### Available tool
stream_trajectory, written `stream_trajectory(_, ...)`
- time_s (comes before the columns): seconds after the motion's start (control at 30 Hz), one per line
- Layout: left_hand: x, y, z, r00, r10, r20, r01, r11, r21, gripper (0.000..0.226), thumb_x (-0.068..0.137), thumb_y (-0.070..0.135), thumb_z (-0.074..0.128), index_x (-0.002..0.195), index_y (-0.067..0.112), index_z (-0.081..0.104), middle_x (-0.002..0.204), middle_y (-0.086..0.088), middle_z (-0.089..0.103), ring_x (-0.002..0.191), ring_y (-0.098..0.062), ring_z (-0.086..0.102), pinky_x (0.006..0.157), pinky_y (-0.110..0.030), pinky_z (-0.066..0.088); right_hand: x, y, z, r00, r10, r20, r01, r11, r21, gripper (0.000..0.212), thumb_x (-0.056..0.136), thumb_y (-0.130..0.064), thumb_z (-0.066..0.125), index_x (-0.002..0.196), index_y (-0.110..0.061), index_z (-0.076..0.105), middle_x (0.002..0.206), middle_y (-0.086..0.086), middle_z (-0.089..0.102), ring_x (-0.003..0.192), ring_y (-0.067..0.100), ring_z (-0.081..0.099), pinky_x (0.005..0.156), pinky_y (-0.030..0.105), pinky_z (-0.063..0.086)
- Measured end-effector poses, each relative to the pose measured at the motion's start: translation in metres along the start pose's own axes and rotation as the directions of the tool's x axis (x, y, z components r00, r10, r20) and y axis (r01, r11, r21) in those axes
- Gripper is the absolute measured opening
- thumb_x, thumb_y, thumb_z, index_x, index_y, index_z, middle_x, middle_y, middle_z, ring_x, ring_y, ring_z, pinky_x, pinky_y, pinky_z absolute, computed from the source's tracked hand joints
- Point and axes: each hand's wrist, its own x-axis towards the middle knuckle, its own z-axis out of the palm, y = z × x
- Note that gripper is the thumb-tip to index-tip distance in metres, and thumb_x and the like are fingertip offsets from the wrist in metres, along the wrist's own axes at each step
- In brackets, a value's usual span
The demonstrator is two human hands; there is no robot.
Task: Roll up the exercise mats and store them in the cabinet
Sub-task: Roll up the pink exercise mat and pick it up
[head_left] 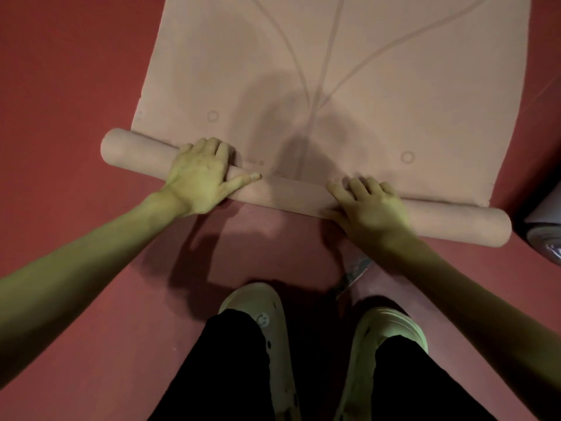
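The pink mat [349, 71] lies on the red floor [60, 86], its near end rolled up. The left hand [197, 177] and right hand [370, 208] curl over the roll [291, 192], holding it.

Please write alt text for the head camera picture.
Both hands, left hand and right hand, press on the rolled part of a pink exercise mat, mostly still flat on a red floor.
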Motion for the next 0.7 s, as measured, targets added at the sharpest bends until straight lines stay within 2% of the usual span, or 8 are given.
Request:
stream_trajectory(0.1,-0.009,0.01,0.002,0.99,-0.043,-0.133,0.035,0.998,-0.059,0.069,0.09,0.068,0.03,0.104,0.005,0.055,0.101,-0.019,0.052,0.092,-0.036,0.049,0.081,-0.047,0.037,0.001,0.002,-0.002,1.0,-0.012,-0.011,0.013,1.0,0.018,0.053,0.087,-0.051,0.041,0.115,-0.014,0.066,0.096,0.014,0.066,0.085,0.037,0.064,0.068,0.04,0.05)
stream_trajectory(0.17,-0.018,0.016,0.005,0.978,0.002,-0.209,-0.023,0.995,-0.1,0.059,0.095,0.06,0.034,0.108,0.006,0.054,0.105,-0.017,0.052,0.095,-0.035,0.049,0.085,-0.047,0.037,0.001,0.003,-0.003,1.0,-0.021,-0.009,0.021,0.999,0.045,0.052,0.089,-0.051,0.04,0.116,-0.014,0.065,0.097,0.014,0.066,0.085,0.037,0.063,0.068,0.04,0.049)
stream_trajectory(0.23,-0.027,0.017,0.009,0.966,0.082,-0.247,-0.113,0.987,-0.117,0.058,0.095,0.058,0.041,0.116,0.005,0.053,0.11,-0.018,0.052,0.101,-0.035,0.049,0.091,-0.047,0.035,0.001,0.005,-0.003,1.0,-0.02,-0.02,0.021,0.998,0.065,0.052,0.09,-0.051,0.039,0.118,-0.014,0.062,0.099,0.014,0.065,0.086,0.037,0.062,0.069,0.04,0.048)
stream_trajectory(0.33,-0.031,0.013,0.012,0.955,0.18,-0.236,-0.207,0.974,-0.097,0.066,0.091,0.061,0.045,0.123,0.003,0.053,0.117,-0.017,0.054,0.106,-0.034,0.049,0.095,-0.049,0.035,0.001,0.004,-0.003,0.999,-0.014,-0.033,0.016,0.998,0.064,0.051,0.091,-0.05,0.039,0.12,-0.014,0.062,0.099,0.014,0.063,0.085,0.036,0.06,0.068,0.039,0.047)
stream_trajectory(0.47,-0.016,0.005,0.002,0.938,0.289,-0.191,-0.319,0.936,-0.148,0.062,0.093,0.058,0.041,0.12,0.004,0.059,0.116,-0.012,0.061,0.103,-0.032,0.054,0.092,-0.043,0.039,-0.002,0.002,-0.005,0.997,0.047,-0.054,-0.041,0.994,0.104,0.053,0.093,-0.054,0.037,0.121,-0.016,0.06,0.1,0.015,0.055,0.084,0.033,0.055,0.068,0.038,0.042)
stream_trajectory(0.63,0.011,-0.006,-0.007,0.94,0.337,-0.062,-0.339,0.887,-0.313,0.064,0.089,0.066,0.039,0.118,0.013,0.06,0.112,-0.005,0.062,0.097,-0.027,0.056,0.09,-0.038,0.043,0.001,0.0,-0.011,0.988,0.072,-0.134,-0.063,0.996,0.07,0.053,0.095,-0.053,0.043,0.125,-0.012,0.057,0.111,0.021,0.052,0.093,0.034,0.05,0.075,0.04,0.035)
stream_trajectory(0.7,0.023,-0.011,-0.009,0.934,0.356,-0.016,-0.335,0.863,-0.379,0.074,0.085,0.075,0.034,0.114,0.012,0.062,0.109,-0.004,0.063,0.097,-0.025,0.056,0.089,-0.03,0.04,0.001,-0.001,-0.01,0.984,0.023,-0.177,-0.016,0.999,0.04,0.054,0.093,-0.053,0.048,0.126,-0.011,0.058,0.108,0.021,0.053,0.091,0.033,0.048,0.074,0.04,0.033)
